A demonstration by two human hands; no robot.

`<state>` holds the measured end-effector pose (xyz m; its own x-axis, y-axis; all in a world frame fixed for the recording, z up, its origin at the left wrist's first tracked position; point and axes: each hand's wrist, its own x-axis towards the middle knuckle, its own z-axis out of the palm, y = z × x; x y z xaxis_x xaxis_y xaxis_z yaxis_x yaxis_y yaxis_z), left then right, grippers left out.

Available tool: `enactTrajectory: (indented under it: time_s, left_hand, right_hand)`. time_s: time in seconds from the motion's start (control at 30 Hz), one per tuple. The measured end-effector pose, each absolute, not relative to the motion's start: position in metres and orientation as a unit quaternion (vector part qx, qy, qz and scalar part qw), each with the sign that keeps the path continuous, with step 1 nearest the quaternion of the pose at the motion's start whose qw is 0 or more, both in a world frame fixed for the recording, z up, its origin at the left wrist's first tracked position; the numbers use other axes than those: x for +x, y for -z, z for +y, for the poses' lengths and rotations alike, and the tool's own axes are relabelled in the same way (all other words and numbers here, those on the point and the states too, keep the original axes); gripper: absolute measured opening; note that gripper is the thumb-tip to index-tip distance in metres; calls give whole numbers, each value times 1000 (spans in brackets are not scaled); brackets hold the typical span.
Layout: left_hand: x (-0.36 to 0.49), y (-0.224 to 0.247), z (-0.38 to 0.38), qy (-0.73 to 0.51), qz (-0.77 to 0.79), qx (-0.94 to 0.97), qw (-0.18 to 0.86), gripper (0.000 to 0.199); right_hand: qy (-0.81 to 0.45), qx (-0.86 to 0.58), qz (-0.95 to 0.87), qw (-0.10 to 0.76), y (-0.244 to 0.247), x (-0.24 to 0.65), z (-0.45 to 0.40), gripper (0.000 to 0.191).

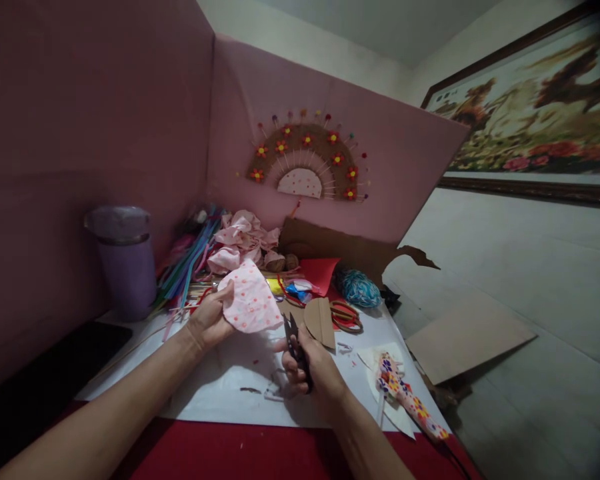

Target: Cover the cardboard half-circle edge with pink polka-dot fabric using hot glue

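My left hand (216, 317) grips a half-round piece of pink dotted fabric (253, 300) by its left edge, holding it above the white-covered table. In my right hand (313, 363) is a small pair of black thread snips (296, 350), blades pointing up, close to the fabric's lower right corner. The blades look slightly apart; whether they touch the cloth I cannot tell. Just behind the right hand lies a half-round cardboard piece (320, 321), and red-and-brown handled scissors (347, 317) rest beside it.
A purple bin (127, 267) stands left, near colourful pipe cleaners (193, 250) and crumpled pink fabric (243, 237). Blue yarn (359, 288) sits at the back right. A flower-patterned glue gun (410, 397) lies right. Behind, a decorated cardboard arch (307, 140) is on the pink panel (390, 147).
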<state>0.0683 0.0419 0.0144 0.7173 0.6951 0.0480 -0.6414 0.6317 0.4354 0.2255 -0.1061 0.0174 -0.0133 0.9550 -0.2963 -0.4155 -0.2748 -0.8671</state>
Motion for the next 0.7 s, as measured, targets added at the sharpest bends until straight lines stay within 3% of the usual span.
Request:
enactTrajectory:
  time_s: [0.37, 0.7]
  left_hand:
    - [64, -32, 39, -426, 136, 232, 864, 35]
    - [67, -39, 24, -411, 171, 259, 857, 31]
  right_hand:
    - [-704, -450, -283, 471, -16, 220, -110, 52]
    - [-735, -373, -243, 511, -14, 225, -107, 50]
